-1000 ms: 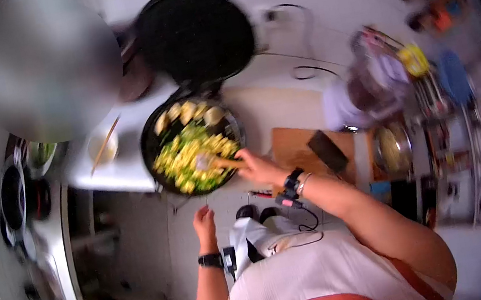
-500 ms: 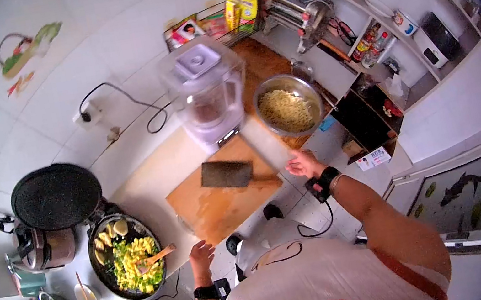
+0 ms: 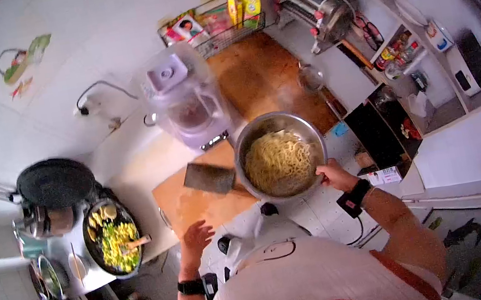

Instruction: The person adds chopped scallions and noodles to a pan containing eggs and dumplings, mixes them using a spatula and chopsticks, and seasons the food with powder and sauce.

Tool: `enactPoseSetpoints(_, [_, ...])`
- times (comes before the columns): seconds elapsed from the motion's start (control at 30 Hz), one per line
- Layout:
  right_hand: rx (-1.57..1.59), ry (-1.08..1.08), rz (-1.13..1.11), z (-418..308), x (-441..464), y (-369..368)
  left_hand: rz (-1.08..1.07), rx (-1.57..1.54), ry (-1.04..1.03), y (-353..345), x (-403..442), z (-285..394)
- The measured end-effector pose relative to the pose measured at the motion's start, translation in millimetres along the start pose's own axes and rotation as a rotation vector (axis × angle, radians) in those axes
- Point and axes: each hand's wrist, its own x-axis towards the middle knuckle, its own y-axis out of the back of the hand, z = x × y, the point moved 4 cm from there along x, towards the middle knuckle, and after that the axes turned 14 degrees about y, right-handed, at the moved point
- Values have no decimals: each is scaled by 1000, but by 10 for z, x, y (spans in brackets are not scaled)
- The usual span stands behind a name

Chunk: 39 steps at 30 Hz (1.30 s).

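My right hand [image 3: 337, 176] grips the rim of a metal bowl [image 3: 249, 185] at its lower right. Pale noodles [image 3: 280, 159] fill the bowl's bottom. The bowl is over the right end of a light cutting board [image 3: 182, 203], and its height above it is hard to judge. A cleaver [image 3: 208, 177] lies on that board, its handle partly hidden by the bowl. With fingers apart and nothing in it, my left hand [image 3: 197, 236] hovers near the board's front edge.
A lilac blender [image 3: 188, 104] stands behind the board. At left, an open electric pan [image 3: 116, 237] holds egg, greens and a wooden spatula [image 3: 135, 242]. A darker wooden board [image 3: 260, 77], a strainer [image 3: 311, 76] and a pasta machine [image 3: 319, 10] are at the back right.
My right hand has taken hold of the bowl's rim. The bowl has come off the dark board toward me and leftward. My left hand stays free, and the view has turned slightly.
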Motion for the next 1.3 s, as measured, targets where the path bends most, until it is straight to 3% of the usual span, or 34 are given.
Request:
enactPoseSetpoints(0.07, [-101,-47,-113,-145,-181,-262,-44,-118,59,-72,-263,84])
enactPoseSetpoints(0.13, [-254,59,-352,-234,-197,-675,-230,-169,35,-168,-513,123])
enactPoseSetpoints(0.23, [-366,163,-500,-282,-191,-1469,-287,-196,103,113,-721,-229])
enactPoseSetpoints(0.27, [-358,169,-651,-355,-241,-1805,-231,-203,140,247,-828,-350])
enactPoseSetpoints(0.37, [-508,350,-752,-150,-227,-2603,-55,-380,141,707,-1152,-679])
enactPoseSetpoints(0.43, [-559,361,-926,-234,-541,-3214,40,-506,86,1015,-1339,-950])
enactPoseSetpoints(0.5, [-605,294,-1079,35,-627,-3712,130,-657,-49,1403,-1531,-1297])
enactPoseSetpoints(0.57, [-442,8,-1229,21,-931,-4142,230,-748,-84,1694,-1860,-1559])
enactPoseSetpoints(0.63, [-250,64,-1229,417,-670,-4612,441,-818,-81,2095,-2117,-1939])
enactPoseSetpoints(0.7, [-731,720,-984,805,-72,-5035,594,-907,-118,2279,-2391,-1893])
enactPoseSetpoints(0.73, [-737,718,-995,937,25,-5201,565,-959,-157,2537,-2333,-2222])
enactPoseSetpoints(0.8, [-961,1116,-688,973,77,-5461,573,-950,-203,2799,-2400,-2184])
enactPoseSetpoints(0.83, [-957,1115,-696,1017,17,-5572,574,-927,-249,2930,-2412,-2102])
enactPoseSetpoints(0.93, [-1011,829,-741,1081,-98,-5811,656,-871,-315,3200,-2362,-1772])
enactPoseSetpoints(1.1, [-978,694,-915,1237,30,-5978,777,-820,-310,3438,-2127,-1343])
enactPoseSetpoints(1.23, [-1045,839,-861,689,-139,-5897,971,-611,-259,3558,-1970,-1105])
enactPoseSetpoints(1.3, [-1040,861,-870,213,-484,-5994,886,-709,-193,3557,-1871,-933])
